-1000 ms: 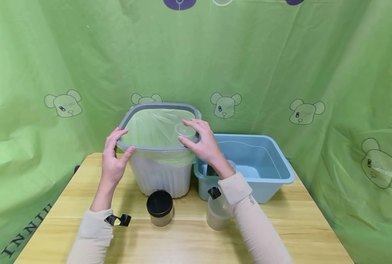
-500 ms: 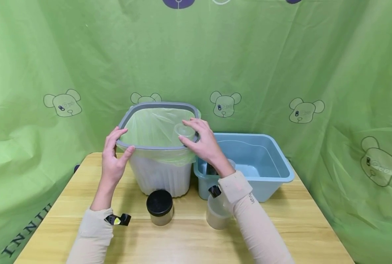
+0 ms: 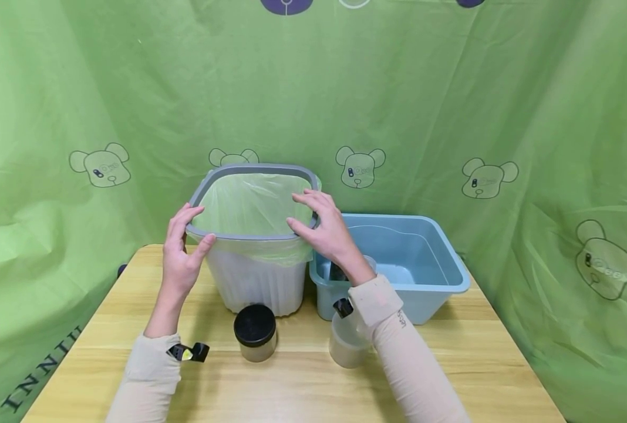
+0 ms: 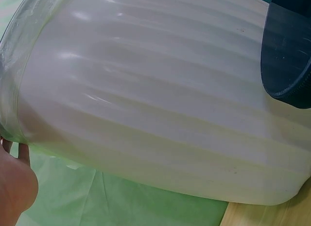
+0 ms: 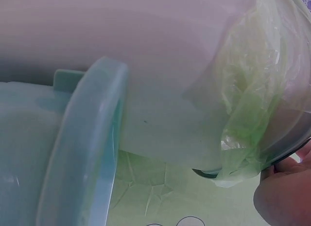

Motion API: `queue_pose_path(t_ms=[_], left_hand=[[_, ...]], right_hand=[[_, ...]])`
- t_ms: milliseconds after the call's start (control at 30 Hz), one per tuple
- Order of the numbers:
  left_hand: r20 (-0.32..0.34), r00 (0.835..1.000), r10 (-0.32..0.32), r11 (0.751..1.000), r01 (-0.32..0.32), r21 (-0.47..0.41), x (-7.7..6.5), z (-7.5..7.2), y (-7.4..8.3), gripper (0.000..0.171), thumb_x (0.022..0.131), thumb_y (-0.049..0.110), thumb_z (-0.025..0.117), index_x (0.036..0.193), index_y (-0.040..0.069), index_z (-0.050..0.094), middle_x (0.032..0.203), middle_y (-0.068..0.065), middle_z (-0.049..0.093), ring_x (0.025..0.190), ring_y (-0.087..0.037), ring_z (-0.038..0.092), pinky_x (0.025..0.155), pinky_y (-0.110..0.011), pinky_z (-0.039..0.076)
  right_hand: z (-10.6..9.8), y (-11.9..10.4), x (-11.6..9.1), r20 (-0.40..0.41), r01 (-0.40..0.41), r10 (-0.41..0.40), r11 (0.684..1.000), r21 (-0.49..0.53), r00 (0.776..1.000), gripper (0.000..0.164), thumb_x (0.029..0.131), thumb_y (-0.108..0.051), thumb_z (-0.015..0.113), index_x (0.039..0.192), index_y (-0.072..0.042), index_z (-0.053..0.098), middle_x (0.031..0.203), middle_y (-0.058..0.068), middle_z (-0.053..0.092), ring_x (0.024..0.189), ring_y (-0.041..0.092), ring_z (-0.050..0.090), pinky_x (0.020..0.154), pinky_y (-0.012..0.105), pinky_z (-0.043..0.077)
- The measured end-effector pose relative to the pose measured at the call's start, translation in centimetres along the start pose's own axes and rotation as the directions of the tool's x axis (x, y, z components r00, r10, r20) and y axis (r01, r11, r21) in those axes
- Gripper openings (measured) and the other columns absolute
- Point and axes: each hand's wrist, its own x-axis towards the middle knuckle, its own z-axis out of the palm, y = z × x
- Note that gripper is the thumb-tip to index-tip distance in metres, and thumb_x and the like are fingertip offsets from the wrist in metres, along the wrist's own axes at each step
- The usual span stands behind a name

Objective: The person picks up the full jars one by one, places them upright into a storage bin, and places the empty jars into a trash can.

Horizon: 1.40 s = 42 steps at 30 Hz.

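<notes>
A white trash can with a grey rim and a pale green bag lining stands on the table. My left hand holds the rim's front left corner, fingertips over the top and thumb at the front; the left wrist view shows part of this hand beside the rim. Over the right side of the rim is my right hand, thumb and fingers spread apart above the opening with nothing between them. The bottom of the can's inside is hidden from the head view.
A blue plastic tub stands right of the can, with a dark item and a clear rim partly hidden by my right wrist. In front are a black-lidded jar and a translucent container near my right sleeve.
The clear plastic cup that my right fingers held over the can's opening is gone from between them and out of sight. Both hands stay in nearly the same place.
</notes>
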Motion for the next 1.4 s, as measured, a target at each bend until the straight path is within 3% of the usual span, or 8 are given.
queue_pose_path(t_ms=[100, 333, 700, 867, 1167, 1400], left_hand=[[0.000, 1.000, 0.005, 1.000, -0.005, -0.005, 0.1, -0.2, -1.5, 0.058, 0.088, 0.001, 0.071, 0.144, 0.006, 0.058, 0.155, -0.016, 0.045, 0.154, -0.022, 0.030, 0.130, -0.041, 0.024], [0.007, 1.000, 0.014, 1.000, -0.014, -0.016, 0.1, -0.2, -1.9, 0.055, 0.090, 0.006, 0.072, 0.144, 0.011, 0.059, 0.155, -0.012, 0.046, 0.154, -0.019, 0.030, 0.130, -0.041, 0.024], [0.002, 1.000, 0.003, 1.000, -0.003, -0.013, -0.1, -0.2, -1.7, 0.056, 0.090, 0.003, 0.072, 0.144, 0.008, 0.059, 0.155, -0.014, 0.045, 0.154, -0.020, 0.030, 0.130, -0.039, 0.024], [0.001, 1.000, -0.019, 1.000, 0.019, -0.004, -0.1, -0.1, -1.6, 0.057, 0.089, 0.000, 0.070, 0.144, 0.002, 0.056, 0.156, -0.021, 0.042, 0.156, -0.026, 0.027, 0.131, -0.046, 0.021], [0.013, 1.000, -0.001, 1.000, 0.001, -0.001, 0.0, -0.2, -1.7, 0.056, 0.091, 0.006, 0.071, 0.146, 0.010, 0.058, 0.157, -0.014, 0.043, 0.155, -0.021, 0.028, 0.131, -0.046, 0.022], [0.015, 1.000, 0.021, 1.000, -0.021, -0.014, 0.1, -0.4, -1.9, 0.055, 0.092, 0.009, 0.072, 0.146, 0.011, 0.058, 0.158, -0.015, 0.042, 0.155, -0.021, 0.028, 0.131, -0.044, 0.022]], right_hand=[[0.0, 0.0, -0.1, -0.002, 0.003, -0.003, 1.000, 0.000, 1.000, 0.058, 0.094, -0.034, 0.071, 0.146, -0.011, 0.059, 0.160, 0.012, 0.046, 0.151, 0.027, 0.034, 0.125, 0.062, 0.024], [0.0, 0.0, -0.2, -0.004, 0.004, -0.004, 1.000, 0.001, 1.000, 0.058, 0.095, -0.034, 0.070, 0.146, -0.009, 0.059, 0.160, 0.012, 0.047, 0.151, 0.027, 0.035, 0.125, 0.061, 0.025], [-0.1, 0.0, -0.3, -0.010, 0.004, -0.004, 1.000, -0.007, 1.000, 0.058, 0.095, -0.035, 0.070, 0.146, -0.010, 0.059, 0.159, 0.011, 0.048, 0.150, 0.027, 0.036, 0.125, 0.060, 0.026], [0.0, 0.0, -0.3, -0.020, 0.008, -0.008, 1.000, -0.002, 1.000, 0.057, 0.096, -0.036, 0.069, 0.146, -0.011, 0.059, 0.158, 0.011, 0.049, 0.150, 0.026, 0.037, 0.125, 0.059, 0.026], [-0.3, -0.8, -1.3, -0.114, 0.091, -0.084, 0.994, 0.065, 0.990, 0.054, 0.097, -0.023, 0.071, 0.148, -0.015, 0.057, 0.140, 0.008, 0.059, 0.130, 0.023, 0.052, 0.115, 0.050, 0.042], [-0.3, -1.8, -3.0, -0.162, 0.184, -0.168, 0.979, 0.089, 0.972, 0.056, 0.095, -0.019, 0.073, 0.149, -0.012, 0.056, 0.137, 0.009, 0.059, 0.124, 0.023, 0.054, 0.114, 0.043, 0.045]])
